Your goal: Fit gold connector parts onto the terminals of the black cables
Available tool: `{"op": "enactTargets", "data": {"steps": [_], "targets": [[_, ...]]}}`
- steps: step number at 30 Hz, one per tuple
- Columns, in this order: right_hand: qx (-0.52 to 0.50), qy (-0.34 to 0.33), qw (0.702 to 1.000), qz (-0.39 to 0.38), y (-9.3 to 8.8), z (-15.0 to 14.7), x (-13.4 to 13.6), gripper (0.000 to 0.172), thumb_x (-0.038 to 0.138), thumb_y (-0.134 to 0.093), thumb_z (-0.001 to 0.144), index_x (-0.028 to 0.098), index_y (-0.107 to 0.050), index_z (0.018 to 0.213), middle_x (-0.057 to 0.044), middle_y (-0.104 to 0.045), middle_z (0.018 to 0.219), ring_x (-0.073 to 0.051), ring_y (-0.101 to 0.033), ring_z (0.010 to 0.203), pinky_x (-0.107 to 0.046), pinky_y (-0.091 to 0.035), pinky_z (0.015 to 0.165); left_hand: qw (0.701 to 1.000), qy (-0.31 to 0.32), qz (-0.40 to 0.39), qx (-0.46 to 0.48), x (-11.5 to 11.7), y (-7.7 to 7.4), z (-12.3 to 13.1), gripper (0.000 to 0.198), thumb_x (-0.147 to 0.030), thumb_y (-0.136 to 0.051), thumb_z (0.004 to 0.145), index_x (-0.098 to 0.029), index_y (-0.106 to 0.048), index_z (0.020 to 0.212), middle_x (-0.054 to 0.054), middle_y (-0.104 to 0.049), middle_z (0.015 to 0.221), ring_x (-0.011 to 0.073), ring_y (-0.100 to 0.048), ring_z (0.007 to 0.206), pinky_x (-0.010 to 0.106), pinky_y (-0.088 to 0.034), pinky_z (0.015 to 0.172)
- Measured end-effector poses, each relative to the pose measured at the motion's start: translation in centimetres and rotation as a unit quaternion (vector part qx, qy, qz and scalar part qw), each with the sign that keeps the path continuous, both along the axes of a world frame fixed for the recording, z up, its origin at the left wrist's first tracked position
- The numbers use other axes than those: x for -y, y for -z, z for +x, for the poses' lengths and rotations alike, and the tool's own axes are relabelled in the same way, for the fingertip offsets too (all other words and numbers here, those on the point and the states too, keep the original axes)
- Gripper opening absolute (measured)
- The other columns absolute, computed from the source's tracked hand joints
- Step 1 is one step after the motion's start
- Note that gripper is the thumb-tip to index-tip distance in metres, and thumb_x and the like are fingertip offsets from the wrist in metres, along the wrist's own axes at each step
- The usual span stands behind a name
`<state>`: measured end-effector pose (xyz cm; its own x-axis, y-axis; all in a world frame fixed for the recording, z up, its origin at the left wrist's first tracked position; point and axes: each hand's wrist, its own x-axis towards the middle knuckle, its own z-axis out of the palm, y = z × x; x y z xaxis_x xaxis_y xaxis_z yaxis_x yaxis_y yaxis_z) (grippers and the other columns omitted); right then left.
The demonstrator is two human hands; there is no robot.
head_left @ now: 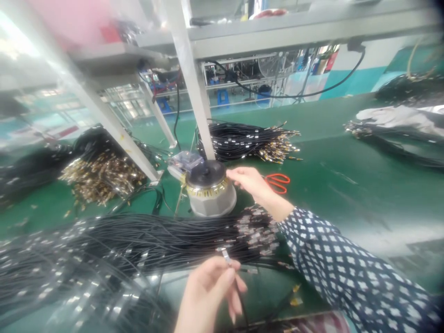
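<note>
Near the bottom middle, my left hand [211, 291] pinches a black cable [240, 296] just below its silvery metal end [225, 253]. Farther forward, my right hand [248, 182] has thumb and forefinger together at the right rim of a round device [211, 203]. That device has a pale faceted base, a black disc top and a ring of small yellowish pieces round its edge. Whether my right fingertips hold one of those pieces is too small to make out. Between my hands lies a thick bundle of black cables [156, 236], its light-tipped ends toward the right.
Red-handled scissors [279, 182] lie right of my right hand on the green table [326, 175]. Cable piles with brassy ends sit at left [104, 180] and behind the device [249, 141]. A white shelf post [194, 78] rises behind it; more cables and white cloth [402, 118] lie far right.
</note>
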<state>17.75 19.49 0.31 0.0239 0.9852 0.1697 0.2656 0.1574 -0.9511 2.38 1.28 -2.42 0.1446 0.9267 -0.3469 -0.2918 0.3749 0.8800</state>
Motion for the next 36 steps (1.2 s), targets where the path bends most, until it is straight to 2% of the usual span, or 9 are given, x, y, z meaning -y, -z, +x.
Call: {"op": "enactTargets", "data": {"steps": [3, 7, 15, 20, 23, 25, 28, 32, 36], "targets": [[0.008, 0.027, 0.999, 0.037, -0.3, -0.3, 0.8, 0.01, 0.024, -0.069, 0.076, 0.016, -0.071, 0.07, -0.004, -0.072, 0.078, -0.017, -0.062, 0.071, -0.031, -0.049, 0.071, 1.0, -0.002, 0.001, 0.003, 0.0, -0.1, 0.0, 0.03, -0.039, -0.078, 0.073, -0.012, -0.07, 0.082, 0.006, -0.07, 0.061, 0.0105, -0.057, 0.04, 0.017, -0.041, 0.036], [0.006, 0.056, 0.994, 0.096, -0.6, -0.3, 1.7, 0.009, 0.027, -0.068, 0.078, 0.02, -0.07, 0.074, -0.004, -0.07, 0.092, -0.019, -0.062, 0.084, -0.034, -0.047, 0.085, 1.0, -0.005, -0.001, 0.002, 0.0, -0.1, 0.0, 0.03, -0.039, -0.078, 0.074, -0.012, -0.07, 0.083, 0.006, -0.07, 0.061, 0.0105, -0.057, 0.04, 0.018, -0.041, 0.036], [-0.053, 0.023, 0.996, 0.067, 0.6, -0.7, 0.8, 0.009, 0.025, -0.071, 0.076, 0.017, -0.068, 0.08, -0.004, -0.074, 0.078, -0.018, -0.069, 0.072, -0.031, -0.055, 0.07, 1.0, -0.004, -0.007, -0.005, 0.0, -0.1, 0.1, 0.03, -0.039, -0.078, 0.073, -0.012, -0.069, 0.082, 0.006, -0.07, 0.061, 0.0112, -0.057, 0.039, 0.018, -0.041, 0.035], [-0.028, 0.044, 0.994, 0.095, -0.5, -1.0, 2.1, 0.008, 0.016, -0.071, 0.073, 0.018, -0.067, 0.079, -0.003, -0.073, 0.082, -0.018, -0.067, 0.077, -0.034, -0.052, 0.078, 1.0, -0.02, -0.001, -0.009, 0.3, -0.6, 0.1, 0.028, -0.038, -0.077, 0.074, -0.012, -0.07, 0.083, 0.006, -0.069, 0.061, 0.0105, -0.056, 0.04, 0.018, -0.041, 0.036], [-0.012, 0.013, 0.994, 0.111, -1.4, -0.7, 4.5, 0.007, 0.016, -0.069, 0.076, 0.02, -0.068, 0.082, -0.002, -0.072, 0.083, -0.017, -0.065, 0.079, -0.032, -0.05, 0.078, 0.999, -0.038, 0.005, -0.013, 0.4, -0.8, -0.1, 0.028, -0.036, -0.077, 0.074, -0.011, -0.07, 0.086, 0.005, -0.069, 0.061, 0.0098, -0.055, 0.04, 0.018, -0.042, 0.037], [-0.039, -0.07, 0.994, 0.072, -1.5, -0.2, 6.7, 0.006, 0.019, -0.07, 0.076, 0.018, -0.067, 0.081, -0.002, -0.07, 0.08, -0.015, -0.062, 0.072, -0.028, -0.049, 0.071, 0.999, -0.045, 0.011, -0.015, 0.4, -0.9, -0.3, 0.029, -0.035, -0.077, 0.075, -0.011, -0.07, 0.09, 0.005, -0.069, 0.061, 0.0098, -0.055, 0.039, 0.019, -0.043, 0.037], [-0.109, -0.182, 0.973, -0.094, -1.1, 0.9, 10.2, 0.012, 0.028, -0.069, 0.078, 0.017, -0.065, 0.076, -0.001, -0.067, 0.075, -0.014, -0.059, 0.068, -0.027, -0.046, 0.064, 0.998, -0.053, 0.023, -0.017, 0.3, -1.0, -0.3, 0.033, -0.032, -0.076, 0.076, -0.012, -0.067, 0.099, 0.005, -0.07, 0.061, 0.011, -0.055, 0.038, 0.019, -0.044, 0.035], [-0.106, -0.201, 0.965, -0.131, -0.2, 1.6, 13.4, 0.016, 0.028, -0.069, 0.078, 0.017, -0.064, 0.069, -0.002, -0.063, 0.077, -0.015, -0.056, 0.074, -0.028, -0.042, 0.067, 0.997, -0.064, 0.023, -0.038, 0.4, -1.7, 0.3, 0.033, -0.028, -0.076, 0.075, -0.012, -0.065, 0.102, 0.004, -0.07, 0.059, 0.0119, -0.056, 0.038, 0.02, -0.045, 0.035], [-0.076, -0.196, 0.971, -0.114, 0.2, 1.2, 14.4, 0.012, 0.022, -0.07, 0.076, 0.018, -0.066, 0.065, -0.002, -0.064, 0.082, -0.016, -0.057, 0.079, -0.029, -0.039, 0.07, 0.996, -0.073, 0.022, -0.054, 0.7, -2.3, 0.8, 0.03, -0.026, -0.076, 0.074, -0.012, -0.065, 0.099, 0.003, -0.069, 0.058, 0.0119, -0.056, 0.037, 0.02, -0.045, 0.034]]}}
